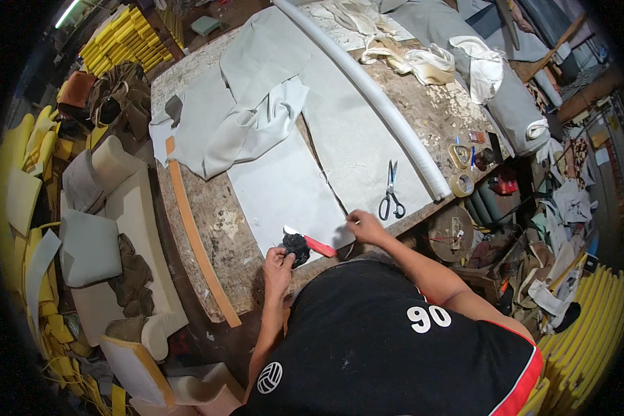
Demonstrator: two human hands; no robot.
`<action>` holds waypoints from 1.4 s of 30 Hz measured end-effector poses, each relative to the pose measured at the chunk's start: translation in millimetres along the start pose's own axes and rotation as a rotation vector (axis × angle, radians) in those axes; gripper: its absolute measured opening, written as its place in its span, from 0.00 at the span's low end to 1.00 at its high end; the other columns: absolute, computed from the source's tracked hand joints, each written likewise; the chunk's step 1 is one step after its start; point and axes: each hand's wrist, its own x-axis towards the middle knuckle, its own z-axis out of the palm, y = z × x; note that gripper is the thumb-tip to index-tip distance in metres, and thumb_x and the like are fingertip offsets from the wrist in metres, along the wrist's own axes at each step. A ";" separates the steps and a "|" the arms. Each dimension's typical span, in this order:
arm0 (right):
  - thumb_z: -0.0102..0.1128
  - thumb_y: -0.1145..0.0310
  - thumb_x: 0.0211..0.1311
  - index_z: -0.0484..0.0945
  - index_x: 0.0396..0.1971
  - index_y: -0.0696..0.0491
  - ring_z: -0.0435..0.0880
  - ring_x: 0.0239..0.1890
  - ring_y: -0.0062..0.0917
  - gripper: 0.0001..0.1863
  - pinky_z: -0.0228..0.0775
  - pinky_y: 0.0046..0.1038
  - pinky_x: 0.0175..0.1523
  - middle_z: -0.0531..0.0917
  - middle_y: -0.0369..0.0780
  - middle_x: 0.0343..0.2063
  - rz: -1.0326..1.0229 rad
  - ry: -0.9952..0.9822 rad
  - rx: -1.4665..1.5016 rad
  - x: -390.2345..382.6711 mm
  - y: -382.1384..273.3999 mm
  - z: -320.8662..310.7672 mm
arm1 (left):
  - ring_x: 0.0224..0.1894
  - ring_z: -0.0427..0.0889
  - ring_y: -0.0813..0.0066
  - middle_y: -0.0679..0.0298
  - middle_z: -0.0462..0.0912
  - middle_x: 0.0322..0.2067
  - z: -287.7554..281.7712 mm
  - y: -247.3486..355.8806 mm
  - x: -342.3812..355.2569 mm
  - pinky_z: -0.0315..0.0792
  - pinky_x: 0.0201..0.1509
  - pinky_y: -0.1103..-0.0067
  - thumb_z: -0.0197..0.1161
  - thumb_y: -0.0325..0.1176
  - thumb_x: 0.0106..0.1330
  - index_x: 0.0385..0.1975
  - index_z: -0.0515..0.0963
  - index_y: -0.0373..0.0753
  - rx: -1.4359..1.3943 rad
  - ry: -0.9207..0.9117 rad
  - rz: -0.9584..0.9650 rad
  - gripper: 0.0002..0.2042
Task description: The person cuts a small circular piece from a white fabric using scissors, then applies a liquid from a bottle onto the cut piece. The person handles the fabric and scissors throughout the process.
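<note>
My left hand [278, 269] is at the near edge of the table, its fingers closed on the side of a black crumpled bundle [297, 247]. A red flat object [319, 246] lies against the bundle's right side, and a small pale piece shows at its top. My right hand [367, 228] hovers by the near edge of the light grey fabric [367, 139], fingers curled together; what they hold, if anything, is too small to make out. Black-handled scissors [392, 193] lie on that fabric, blades pointing away. Under my left hand's side spreads a white sheet [277, 187].
A long white roll [378, 100] crosses the table at right. Bunched grey fabric [246, 132] covers the far left, beside a long brown strip [194, 236]. Tape rolls [461, 184] sit near the right edge. A cream sofa frame [135, 236] stands on the left.
</note>
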 end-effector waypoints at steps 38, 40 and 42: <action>0.58 0.74 0.55 0.80 0.40 0.57 0.80 0.38 0.47 0.12 0.72 0.39 0.44 0.80 0.49 0.34 -0.476 -0.455 -0.135 40.2 -145.8 57.2 | 0.46 0.79 0.72 0.61 0.80 0.44 -25.7 32.6 10.2 0.73 0.51 0.76 0.58 0.34 0.68 0.49 0.74 0.35 -0.036 0.089 0.047 0.13; 0.56 0.76 0.55 0.79 0.41 0.59 0.80 0.38 0.45 0.13 0.72 0.36 0.44 0.80 0.49 0.34 -0.438 -0.474 -0.117 35.1 -143.3 52.2 | 0.45 0.79 0.72 0.63 0.79 0.43 -26.1 25.6 13.2 0.73 0.50 0.77 0.53 0.32 0.71 0.50 0.74 0.35 -0.366 0.081 -0.112 0.12; 0.55 0.78 0.55 0.79 0.42 0.60 0.81 0.39 0.44 0.13 0.72 0.35 0.44 0.80 0.50 0.34 -0.424 -0.469 -0.101 31.7 -141.7 48.4 | 0.41 0.78 0.75 0.63 0.79 0.41 -25.4 9.4 17.6 0.73 0.48 0.78 0.51 0.30 0.72 0.50 0.75 0.34 -0.255 0.009 -0.033 0.11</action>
